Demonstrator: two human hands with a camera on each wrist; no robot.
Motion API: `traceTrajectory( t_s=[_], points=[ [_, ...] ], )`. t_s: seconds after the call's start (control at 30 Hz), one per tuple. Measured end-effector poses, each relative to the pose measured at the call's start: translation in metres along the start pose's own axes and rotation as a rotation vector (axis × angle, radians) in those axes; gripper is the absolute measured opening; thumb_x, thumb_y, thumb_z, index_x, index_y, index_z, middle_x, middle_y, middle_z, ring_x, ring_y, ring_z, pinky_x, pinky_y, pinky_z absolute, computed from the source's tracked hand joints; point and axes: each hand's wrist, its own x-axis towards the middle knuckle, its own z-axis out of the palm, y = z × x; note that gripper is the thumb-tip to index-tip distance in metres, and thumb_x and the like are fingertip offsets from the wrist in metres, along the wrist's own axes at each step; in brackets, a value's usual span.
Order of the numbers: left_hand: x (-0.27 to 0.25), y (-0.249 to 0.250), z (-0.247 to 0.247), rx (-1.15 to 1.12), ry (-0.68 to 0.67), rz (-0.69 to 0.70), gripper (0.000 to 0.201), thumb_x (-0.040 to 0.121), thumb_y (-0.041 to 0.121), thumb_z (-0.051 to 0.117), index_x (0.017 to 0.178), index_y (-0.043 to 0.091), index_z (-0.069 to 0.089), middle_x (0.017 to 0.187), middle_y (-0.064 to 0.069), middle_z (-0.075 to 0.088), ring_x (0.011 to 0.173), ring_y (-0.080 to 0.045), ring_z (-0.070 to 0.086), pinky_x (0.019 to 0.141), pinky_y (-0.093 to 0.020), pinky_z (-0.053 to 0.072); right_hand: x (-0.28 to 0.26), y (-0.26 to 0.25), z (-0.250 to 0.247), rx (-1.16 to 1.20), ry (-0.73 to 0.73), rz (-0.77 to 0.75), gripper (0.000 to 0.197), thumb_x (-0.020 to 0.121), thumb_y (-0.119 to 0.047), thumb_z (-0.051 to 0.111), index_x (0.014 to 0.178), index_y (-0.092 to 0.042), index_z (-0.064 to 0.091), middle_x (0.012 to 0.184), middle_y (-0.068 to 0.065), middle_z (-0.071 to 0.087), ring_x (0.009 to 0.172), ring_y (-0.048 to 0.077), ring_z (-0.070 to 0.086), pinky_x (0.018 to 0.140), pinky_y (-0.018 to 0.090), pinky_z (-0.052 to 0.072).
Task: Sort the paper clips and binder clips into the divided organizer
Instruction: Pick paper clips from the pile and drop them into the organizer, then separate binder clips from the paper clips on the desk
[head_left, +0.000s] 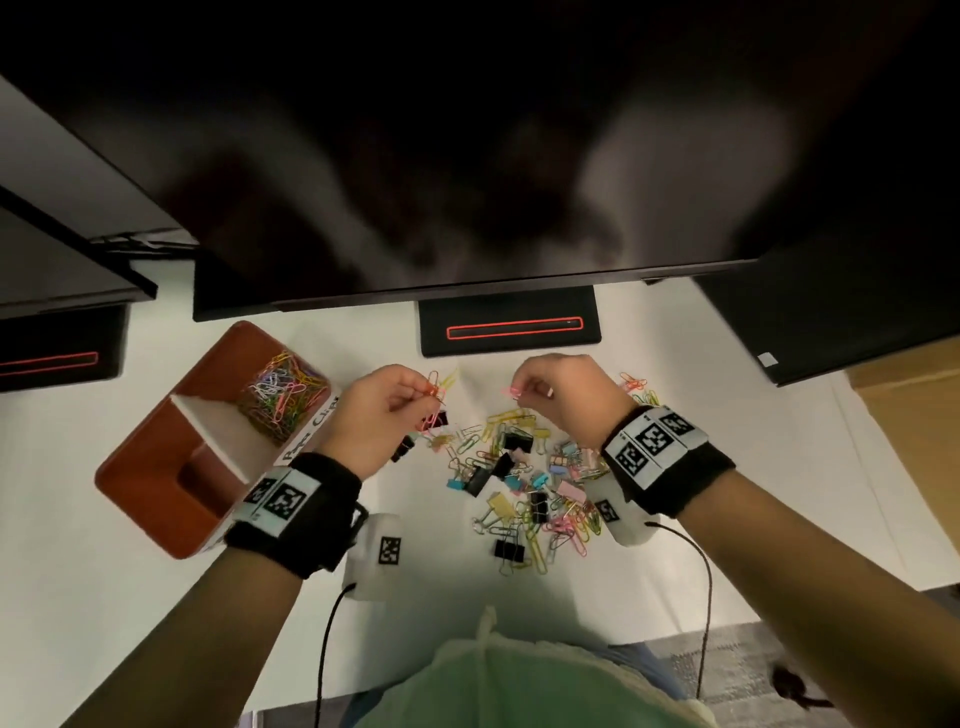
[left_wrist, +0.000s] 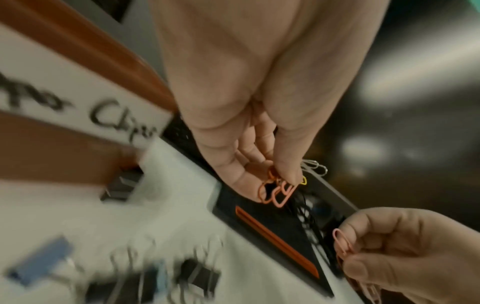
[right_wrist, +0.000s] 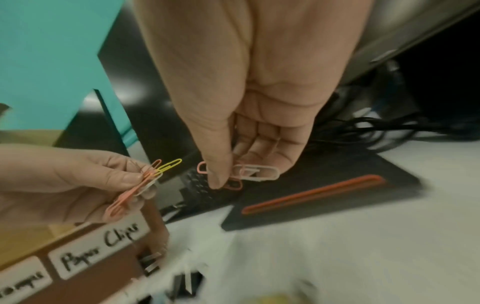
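A brown divided organizer (head_left: 150, 483) stands at the left; its far compartment holds several coloured paper clips (head_left: 283, 397), and a label reads "Paper Clips" (right_wrist: 100, 244). A mixed pile of paper clips and binder clips (head_left: 519, 488) lies on the white table between my wrists. My left hand (head_left: 384, 410) is raised above the pile's left edge and pinches a small bunch of orange, pink and yellow paper clips (left_wrist: 276, 190). My right hand (head_left: 550, 389) is raised to its right and pinches pink and white paper clips (right_wrist: 255, 172).
A dark monitor (head_left: 467, 156) overhangs the table, with its black base (head_left: 509, 325) just behind my hands. Another monitor base (head_left: 57, 348) sits at the far left. A black binder clip (left_wrist: 120, 186) lies beside the organizer. A cardboard box (head_left: 914, 415) is at the right.
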Motion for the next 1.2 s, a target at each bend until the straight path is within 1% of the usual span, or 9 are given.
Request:
traceTrajectory(
  t_s=[0.17, 0.27, 0.37, 0.47, 0.57, 0.7, 0.83, 0.97, 1.2],
  points=[
    [-0.032, -0.001, -0.081, -0.107, 0.243, -0.013, 0.010, 0.079, 0.004, 0.068, 0.081, 0.012, 0.061, 0.082, -0.007, 0.067, 0.069, -0.007, 0.063, 0.067, -0.019, 0.053, 0.045, -0.095, 0.023, 0.087, 0.021, -0.214, 0.004, 0.084, -0.014, 0.065, 0.088, -0.015, 0.067, 0.081, -0.003, 0.064, 0.075, 0.010, 0.057, 0.071, 0.021, 0.046],
    [-0.042, -0.015, -0.131, -0.174, 0.387, -0.051, 0.011, 0.078, 0.004, 0.068, 0.084, 0.007, 0.059, 0.087, -0.016, 0.066, 0.074, -0.019, 0.061, 0.072, -0.033, 0.054, 0.077, -0.162, 0.052, 0.171, 0.007, -0.284, 0.008, 0.082, -0.013, 0.067, 0.089, -0.016, 0.067, 0.082, -0.005, 0.062, 0.077, 0.010, 0.056, 0.074, 0.023, 0.048],
    [-0.040, -0.035, -0.158, -0.206, 0.420, -0.135, 0.014, 0.079, 0.002, 0.067, 0.089, 0.002, 0.058, 0.084, -0.014, 0.066, 0.076, -0.026, 0.064, 0.068, -0.030, 0.056, 0.106, -0.207, 0.085, 0.273, -0.019, -0.235, 0.011, 0.080, -0.009, 0.067, 0.091, -0.012, 0.067, 0.086, 0.000, 0.065, 0.081, 0.014, 0.059, 0.084, 0.031, 0.051],
    [-0.034, -0.056, -0.168, -0.182, 0.406, -0.180, 0.012, 0.079, 0.004, 0.067, 0.088, 0.011, 0.064, 0.090, -0.014, 0.070, 0.087, -0.030, 0.067, 0.086, -0.043, 0.054, 0.121, -0.221, 0.106, 0.244, -0.063, -0.151, 0.024, 0.082, -0.013, 0.066, 0.105, -0.010, 0.064, 0.099, 0.010, 0.068, 0.092, 0.022, 0.063, 0.091, 0.040, 0.050],
    [-0.031, -0.065, -0.169, -0.114, 0.395, -0.127, 0.019, 0.082, 0.003, 0.062, 0.096, 0.015, 0.065, 0.100, -0.008, 0.069, 0.092, -0.017, 0.065, 0.094, -0.035, 0.050, 0.115, -0.211, 0.101, 0.203, -0.020, -0.152, 0.028, 0.088, -0.017, 0.059, 0.116, -0.012, 0.059, 0.107, 0.009, 0.067, 0.097, 0.022, 0.062, 0.093, 0.034, 0.049],
    [-0.041, -0.050, -0.152, -0.034, 0.338, 0.009, 0.021, 0.087, 0.008, 0.059, 0.104, 0.020, 0.062, 0.108, 0.004, 0.066, 0.098, -0.003, 0.060, 0.091, -0.019, 0.045, 0.085, -0.160, 0.073, 0.176, 0.070, -0.137, 0.020, 0.090, -0.017, 0.054, 0.108, -0.019, 0.063, 0.102, -0.003, 0.066, 0.080, 0.009, 0.057, 0.071, 0.012, 0.044],
    [-0.044, -0.029, -0.101, -0.003, 0.182, 0.088, 0.017, 0.087, 0.014, 0.059, 0.104, 0.018, 0.063, 0.100, 0.008, 0.066, 0.094, -0.003, 0.060, 0.082, -0.015, 0.047, 0.043, -0.074, 0.048, -0.003, 0.154, 0.029, 0.018, 0.086, -0.014, 0.059, 0.102, -0.019, 0.066, 0.101, 0.002, 0.064, 0.079, 0.012, 0.054, 0.082, 0.027, 0.048],
    [-0.033, -0.022, -0.036, 0.085, -0.007, 0.122, 0.016, 0.085, 0.012, 0.060, 0.100, 0.018, 0.063, 0.092, 0.002, 0.066, 0.081, -0.011, 0.062, 0.068, -0.011, 0.047, 0.009, -0.004, 0.037, -0.196, 0.049, 0.300, 0.026, 0.081, -0.028, 0.066, 0.106, -0.024, 0.065, 0.110, 0.007, 0.059, 0.104, 0.025, 0.053, 0.097, 0.037, 0.043],
    [-0.010, -0.037, 0.040, 0.409, -0.099, 0.085, 0.020, 0.084, 0.016, 0.060, 0.104, 0.014, 0.060, 0.101, -0.004, 0.062, 0.083, -0.014, 0.058, 0.075, -0.024, 0.045, 0.008, 0.018, 0.042, -0.150, -0.104, 0.274, 0.026, 0.082, -0.025, 0.064, 0.109, -0.022, 0.061, 0.108, 0.006, 0.056, 0.099, 0.024, 0.055, 0.087, 0.033, 0.045]
  ],
)
